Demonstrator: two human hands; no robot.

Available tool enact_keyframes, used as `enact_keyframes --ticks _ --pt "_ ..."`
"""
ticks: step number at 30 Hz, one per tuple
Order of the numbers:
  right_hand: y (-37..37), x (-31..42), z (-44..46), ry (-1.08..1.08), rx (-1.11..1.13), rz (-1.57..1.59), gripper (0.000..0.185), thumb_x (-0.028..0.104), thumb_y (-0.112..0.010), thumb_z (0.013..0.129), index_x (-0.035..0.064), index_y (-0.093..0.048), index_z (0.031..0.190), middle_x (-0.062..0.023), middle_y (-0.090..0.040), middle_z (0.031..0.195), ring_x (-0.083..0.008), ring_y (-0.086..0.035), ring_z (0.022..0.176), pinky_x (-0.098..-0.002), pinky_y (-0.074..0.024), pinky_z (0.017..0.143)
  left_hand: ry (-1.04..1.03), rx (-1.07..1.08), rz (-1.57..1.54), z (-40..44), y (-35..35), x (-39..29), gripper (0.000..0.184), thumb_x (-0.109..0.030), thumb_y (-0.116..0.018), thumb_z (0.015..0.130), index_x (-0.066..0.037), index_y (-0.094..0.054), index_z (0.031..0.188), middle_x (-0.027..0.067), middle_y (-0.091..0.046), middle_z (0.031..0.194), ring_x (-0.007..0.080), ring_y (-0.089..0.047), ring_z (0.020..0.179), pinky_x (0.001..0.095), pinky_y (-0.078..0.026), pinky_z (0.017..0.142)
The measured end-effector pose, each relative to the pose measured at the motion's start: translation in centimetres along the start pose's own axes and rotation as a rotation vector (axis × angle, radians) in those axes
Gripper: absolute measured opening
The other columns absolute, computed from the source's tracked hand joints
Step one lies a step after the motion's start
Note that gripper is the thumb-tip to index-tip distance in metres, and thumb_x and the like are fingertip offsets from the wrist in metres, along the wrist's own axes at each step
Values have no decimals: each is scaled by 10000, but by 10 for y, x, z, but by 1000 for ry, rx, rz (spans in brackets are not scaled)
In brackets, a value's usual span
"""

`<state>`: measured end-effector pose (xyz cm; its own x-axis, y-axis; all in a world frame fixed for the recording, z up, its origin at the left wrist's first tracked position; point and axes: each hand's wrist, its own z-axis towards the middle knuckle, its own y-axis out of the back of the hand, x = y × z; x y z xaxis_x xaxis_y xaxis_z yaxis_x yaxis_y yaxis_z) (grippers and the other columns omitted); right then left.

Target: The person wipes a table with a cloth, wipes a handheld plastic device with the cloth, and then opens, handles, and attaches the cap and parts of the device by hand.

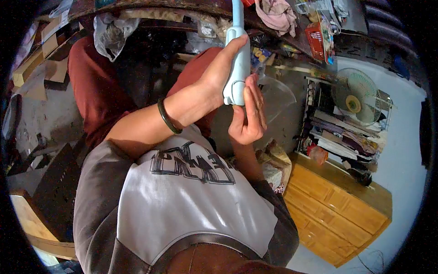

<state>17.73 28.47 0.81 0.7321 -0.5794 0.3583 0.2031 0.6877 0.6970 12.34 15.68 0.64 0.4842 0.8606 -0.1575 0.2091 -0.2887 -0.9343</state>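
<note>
My left hand (pixel 221 66), with a dark bangle at the wrist, is wrapped round a light blue long-handled tool (pixel 238 73). Its thumb lies along the top of the thick grip, and a narrower light blue shaft runs up out of the view. The exact kind of tool does not show. At the lower end of the grip, by a curved seam and a small protruding tab, my right hand (pixel 250 114) is closed with thumb and fingers about the rounded end. The palm partly hides the left side of the grip.
A cluttered workbench (pixel 182 11) crosses the top, with a pink cloth (pixel 277 17) and a red basket (pixel 315 43). A clear plastic bag (pixel 114 36) hangs from its edge. At right are a standing fan (pixel 356 96), stacked papers and a wooden cabinet (pixel 337 205). Cardboard boxes (pixel 43 59) lie left.
</note>
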Motion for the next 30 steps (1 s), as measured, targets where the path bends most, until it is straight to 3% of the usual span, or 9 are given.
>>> enact_keyframes --ticks 3,6,13,19,23,26,30 --pt "-4 -3 0 10 -17 4 333 135 -540 932 -78 -568 1188 -241 -570 1248 -430 -525 1184 -519 -392 1015 -31 22 50 2 3 -3 501 -534 -590 844 -62 -523 998 51 -549 763 160 -568 653 293 -491 567" --pt "-2 -2 4 18 -17 22 337 153 -519 942 -56 -568 1202 -250 -541 1283 -442 -493 1214 -526 -365 1031 -52 -43 123 -10 -13 -1 485 -564 -546 860 -80 -513 857 27 -517 686 127 -522 561 269 -452 515" --pt "0 -3 8 -40 3 90 318 182 -536 929 39 -596 1207 -265 -423 1396 -443 -374 1311 -534 -270 1086 -157 -9 221 -5 -5 -1 504 -571 -551 854 -68 -544 851 29 -527 697 130 -525 567 255 -436 514" --pt "3 0 14 -39 69 -10 318 162 -542 921 38 -591 1210 -248 -436 1394 -453 -361 1316 -534 -262 1089 -245 -48 114 -1 -3 3 486 -558 -543 866 -72 -546 863 23 -521 704 126 -521 592 256 -429 542" --pt "0 -5 13 80 30 -62 351 139 -483 946 -30 -560 1244 -271 -446 1376 -454 -412 1281 -519 -276 1078 -317 -18 25 -4 -9 3 493 -558 -528 876 -68 -560 916 37 -558 741 134 -556 634 272 -463 589" --pt "4 6 31 31 -4 -59 338 157 -559 906 43 -584 1223 -250 -423 1394 -451 -394 1285 -536 -290 1072 -369 66 -35 -1 -13 -4 616 -623 -444 876 -31 -560 1002 101 -632 831 204 -637 721 314 -527 664" --pt "8 15 30 -56 -88 -6 413 159 -655 844 6 -568 1218 -248 -441 1357 -411 -449 1236 -501 -349 1041 -419 257 -43 -2 -19 -13 755 -705 -346 846 4 -523 1036 168 -631 850 251 -635 759 334 -526 674"
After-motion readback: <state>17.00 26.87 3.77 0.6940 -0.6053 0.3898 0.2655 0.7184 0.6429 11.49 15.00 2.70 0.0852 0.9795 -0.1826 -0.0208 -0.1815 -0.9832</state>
